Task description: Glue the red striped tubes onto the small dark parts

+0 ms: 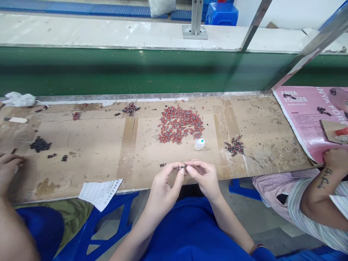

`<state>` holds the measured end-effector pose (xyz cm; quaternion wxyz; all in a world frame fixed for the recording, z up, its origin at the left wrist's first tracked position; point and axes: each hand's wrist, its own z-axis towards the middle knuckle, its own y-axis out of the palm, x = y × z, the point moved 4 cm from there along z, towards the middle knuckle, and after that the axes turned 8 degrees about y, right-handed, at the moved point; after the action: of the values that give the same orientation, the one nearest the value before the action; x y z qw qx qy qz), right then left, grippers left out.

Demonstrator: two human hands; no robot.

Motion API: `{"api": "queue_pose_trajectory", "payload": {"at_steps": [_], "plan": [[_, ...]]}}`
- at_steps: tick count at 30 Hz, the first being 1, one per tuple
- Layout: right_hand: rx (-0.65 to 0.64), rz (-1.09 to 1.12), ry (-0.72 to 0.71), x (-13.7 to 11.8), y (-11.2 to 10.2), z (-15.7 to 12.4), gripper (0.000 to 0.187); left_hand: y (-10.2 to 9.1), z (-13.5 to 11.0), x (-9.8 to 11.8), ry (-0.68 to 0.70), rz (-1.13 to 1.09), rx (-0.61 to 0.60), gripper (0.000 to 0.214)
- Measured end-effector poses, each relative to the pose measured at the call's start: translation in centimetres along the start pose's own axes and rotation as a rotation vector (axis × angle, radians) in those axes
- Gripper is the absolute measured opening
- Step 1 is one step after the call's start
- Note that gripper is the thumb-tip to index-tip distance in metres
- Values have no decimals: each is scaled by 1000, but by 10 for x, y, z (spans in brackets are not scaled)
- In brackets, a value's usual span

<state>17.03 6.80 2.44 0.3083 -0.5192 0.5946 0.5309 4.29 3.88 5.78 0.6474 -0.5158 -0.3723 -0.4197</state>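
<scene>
My left hand [169,183] and my right hand [203,177] meet at the near edge of the cardboard-covered bench. Between their fingertips is a small dark part with metallic bits [181,167]; both hands pinch it, and its exact kind is too small to tell. Just left of my fingers lies a similar dark piece [163,165]. Beyond my hands spreads a large pile of small red and silver parts [181,123]. A small white, rounded container with a blue spot [199,144] stands at the pile's near right side.
Dark parts form a heap [234,145] to the right, another [131,108] behind, and a black pile [40,144] at left. A paper sheet [101,192] overhangs the edge. Co-workers' hands [8,170] [335,159] are on both sides. A green conveyor [122,70] runs behind.
</scene>
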Motion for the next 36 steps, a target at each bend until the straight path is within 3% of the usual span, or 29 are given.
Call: {"api": "queue_pose_trajectory", "payload": {"at_steps": [4,7,10,13,16,18,22,26,30,36], "plan": [[38,-115,-53,-1,-9,-2,15,9,3,-12,31,51,-63,16],[135,-262,-100,-2,-31,-1,11,2,6,-27,15,107,-42,35],[337,-388,-169,-7,-71,2,12,-20,7,-48,26,270,51,37],[581,-623,-263,-18,-110,6,18,-36,6,-70,89,458,23,21],[722,-955,-388,-27,-121,10,30,-38,0,-86,158,535,-46,17],[695,-1098,-478,-28,-110,14,38,-34,-3,-91,175,562,-81,18],[444,-1161,-507,-11,-73,30,45,-27,-5,-94,147,583,-119,26],[376,-1087,-458,2,-54,49,30,-23,-3,-94,151,579,-134,36],[301,-839,-379,7,-50,53,26,-16,2,-88,172,532,-143,31],[205,-190,-165,16,-43,39,33,3,7,-81,230,409,-112,17]]}}
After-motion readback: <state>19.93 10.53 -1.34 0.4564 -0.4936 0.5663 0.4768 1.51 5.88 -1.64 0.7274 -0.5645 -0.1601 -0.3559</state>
